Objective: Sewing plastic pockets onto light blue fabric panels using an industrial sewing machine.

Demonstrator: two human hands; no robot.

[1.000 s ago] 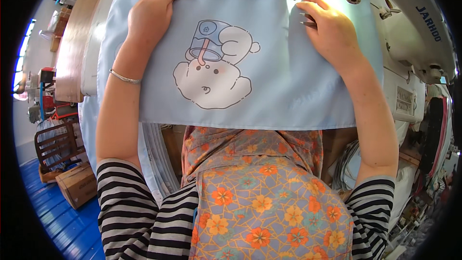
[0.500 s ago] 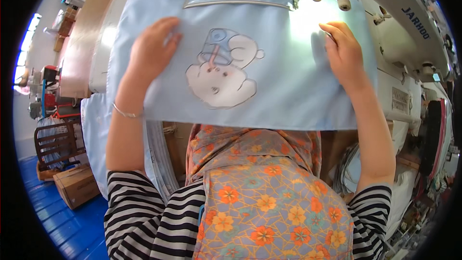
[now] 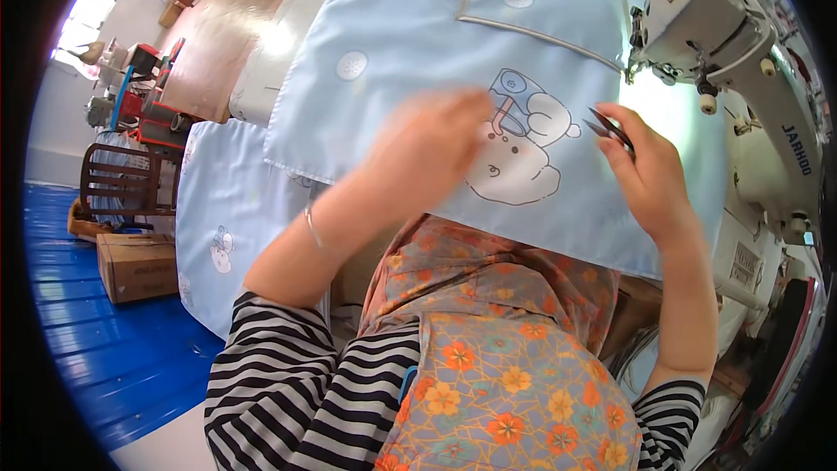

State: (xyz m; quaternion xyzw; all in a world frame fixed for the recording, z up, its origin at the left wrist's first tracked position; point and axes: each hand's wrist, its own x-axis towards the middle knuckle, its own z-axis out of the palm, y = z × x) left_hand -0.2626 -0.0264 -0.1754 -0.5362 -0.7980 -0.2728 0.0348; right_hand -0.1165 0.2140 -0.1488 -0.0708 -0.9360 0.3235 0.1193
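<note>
Right hand (image 3: pixel 649 170) curled round dark snips (image 3: pixel 621 133), points apart, probably kept there for readiness. Left hand (image 3: pixel 427 144) blurred over the pale blue cloth (image 3: pixel 418 61); can't tell if open or closed. Cloth spread toward the worktop's (image 3: pixel 260 87) near edge, presumably flat for the sewing machine (image 3: pixel 754 61) at right. Glossy blue floor (image 3: pixel 113 349); brown box (image 3: pixel 135 266) beyond the left edge.

From afar, I look through the left fisheye camera of a head-worn pair, facing down over the wearer's apron (image 3: pixel 523 392) to the left hand (image 3: pixel 436 141) and right hand (image 3: pixel 647 170), close by. The wide, rim-bent view reaches from blue floor (image 3: pixel 139 366) at left to sewing machine (image 3: pixel 693 13) at right.
</note>
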